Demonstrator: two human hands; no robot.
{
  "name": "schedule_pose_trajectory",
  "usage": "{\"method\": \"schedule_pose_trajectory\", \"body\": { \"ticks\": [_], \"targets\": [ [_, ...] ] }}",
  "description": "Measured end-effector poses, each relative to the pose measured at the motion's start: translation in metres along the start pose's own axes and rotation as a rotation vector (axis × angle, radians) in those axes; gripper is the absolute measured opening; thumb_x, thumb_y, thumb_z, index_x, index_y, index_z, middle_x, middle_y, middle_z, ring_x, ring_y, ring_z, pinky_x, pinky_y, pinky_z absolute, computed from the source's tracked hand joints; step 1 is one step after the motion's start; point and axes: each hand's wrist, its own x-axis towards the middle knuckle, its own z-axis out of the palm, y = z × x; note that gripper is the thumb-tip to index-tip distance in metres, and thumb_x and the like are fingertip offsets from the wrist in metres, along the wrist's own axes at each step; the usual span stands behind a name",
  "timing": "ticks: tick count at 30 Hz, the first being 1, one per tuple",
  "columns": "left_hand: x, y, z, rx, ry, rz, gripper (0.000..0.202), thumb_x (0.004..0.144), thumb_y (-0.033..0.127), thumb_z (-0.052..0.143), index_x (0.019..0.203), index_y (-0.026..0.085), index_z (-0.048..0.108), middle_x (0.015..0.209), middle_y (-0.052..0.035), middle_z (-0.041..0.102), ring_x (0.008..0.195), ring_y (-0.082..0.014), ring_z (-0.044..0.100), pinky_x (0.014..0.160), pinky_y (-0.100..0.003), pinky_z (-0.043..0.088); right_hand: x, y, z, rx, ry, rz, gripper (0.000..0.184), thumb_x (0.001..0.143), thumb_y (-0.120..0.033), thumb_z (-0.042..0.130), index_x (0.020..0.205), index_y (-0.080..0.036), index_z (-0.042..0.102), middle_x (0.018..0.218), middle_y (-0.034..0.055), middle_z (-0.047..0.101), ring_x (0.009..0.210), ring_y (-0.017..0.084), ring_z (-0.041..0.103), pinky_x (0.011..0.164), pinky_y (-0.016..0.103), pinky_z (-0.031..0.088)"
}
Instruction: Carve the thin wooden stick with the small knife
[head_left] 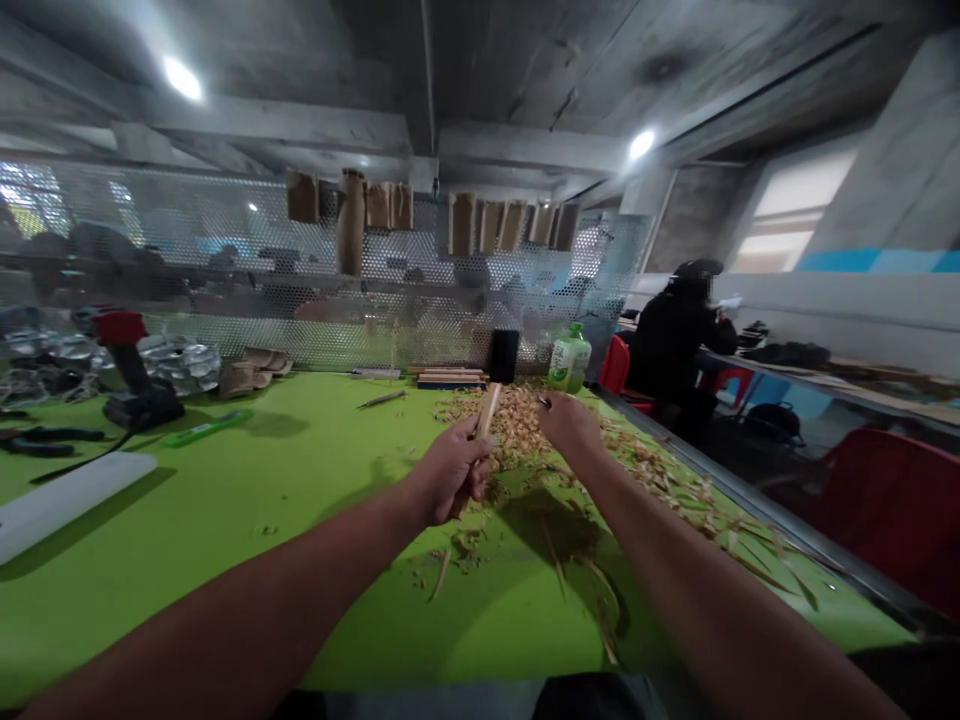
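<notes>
My left hand (pixel 454 470) is closed round a pale wooden stick (pixel 490 408), which points up and away from me. To its right, my right hand (pixel 571 428) is closed with a small metal-tipped tool (pixel 544 401) in it. Only the tip shows, so its exact kind is hidden. A gap separates this tool from the stick. Curled wood shavings (pixel 521 420) lie heaped on the green tabletop (pixel 337 570) beneath and beyond both hands.
A red-and-black cordless drill (pixel 127 350), a green-handled cutter (pixel 208 428), pliers (pixel 52 436) and a white bar (pixel 75 500) lie at left. Slim tweezers-like tool (pixel 382 399) lies mid-table. A green bottle (pixel 570 358) stands at back. A person (pixel 675 330) sits at right.
</notes>
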Motion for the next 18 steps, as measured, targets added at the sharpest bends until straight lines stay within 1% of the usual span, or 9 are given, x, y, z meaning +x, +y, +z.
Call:
{"method": "schedule_pose_trajectory", "body": {
  "ticks": [2,4,6,8,11,15,18],
  "targets": [
    [0.003,0.001,-0.002,0.035,0.021,0.049,0.022,0.084,0.021,0.053,0.105,0.018,0.052,0.058,0.0067,0.044,0.039,-0.0058,0.039,0.039,-0.018,0.041,-0.010,-0.017,0.003,0.033,0.008,-0.073,0.036,0.090,-0.029,0.042,0.113,-0.023,0.069,0.100,0.0104,0.072,0.090,0.022,0.065,0.070,0.027,0.041],
    [0.005,0.003,-0.001,0.057,0.039,0.080,0.009,0.084,0.023,0.050,0.091,0.017,0.052,0.058,0.0052,0.047,0.040,-0.0070,0.043,0.041,-0.020,0.044,-0.020,-0.030,0.005,0.061,0.015,-0.146,0.034,0.090,-0.028,0.043,0.110,-0.024,0.069,0.098,0.0071,0.073,0.088,0.020,0.065,0.070,0.025,0.040],
    [0.004,0.005,0.001,0.059,0.049,0.084,0.007,0.086,0.024,0.048,0.085,0.018,0.050,0.058,0.0047,0.047,0.039,-0.0066,0.042,0.039,-0.019,0.042,-0.029,-0.039,0.005,0.089,0.021,-0.225,0.032,0.089,-0.027,0.043,0.106,-0.025,0.069,0.095,0.0052,0.073,0.085,0.019,0.065,0.069,0.024,0.039],
    [0.003,0.008,0.004,0.059,0.047,0.076,0.010,0.087,0.025,0.046,0.081,0.018,0.048,0.054,0.0059,0.044,0.036,-0.0055,0.036,0.035,-0.017,0.036,-0.036,-0.045,0.004,0.106,0.022,-0.290,0.031,0.089,-0.026,0.042,0.104,-0.025,0.069,0.094,0.0049,0.073,0.083,0.019,0.065,0.068,0.024,0.038],
    [0.000,0.012,0.008,0.046,0.030,0.068,0.011,0.089,0.025,0.042,0.082,0.018,0.047,0.053,0.0071,0.039,0.034,-0.0048,0.030,0.032,-0.015,0.032,-0.044,-0.051,0.002,0.083,-0.009,-0.315,0.030,0.089,-0.027,0.042,0.103,-0.024,0.069,0.091,0.0060,0.073,0.080,0.019,0.064,0.065,0.024,0.036],
    [0.001,0.013,0.009,-0.020,-0.013,0.092,0.005,0.086,0.023,0.045,0.090,0.020,0.045,0.069,0.0045,0.048,0.036,-0.0029,0.031,0.030,-0.014,0.029,-0.051,-0.057,-0.001,0.054,-0.039,-0.326,0.029,0.090,-0.026,0.043,0.102,-0.024,0.069,0.090,0.0065,0.074,0.079,0.018,0.065,0.063,0.023,0.034],
    [0.003,0.011,0.007,-0.085,-0.054,0.118,0.016,0.082,0.021,0.049,0.096,0.021,0.045,0.076,0.0039,0.050,0.037,-0.0021,0.032,0.030,-0.013,0.028,-0.053,-0.059,-0.002,0.031,-0.037,-0.363,0.029,0.091,-0.025,0.041,0.103,-0.025,0.068,0.088,0.0054,0.073,0.078,0.018,0.065,0.062,0.023,0.034]
  ]
}}
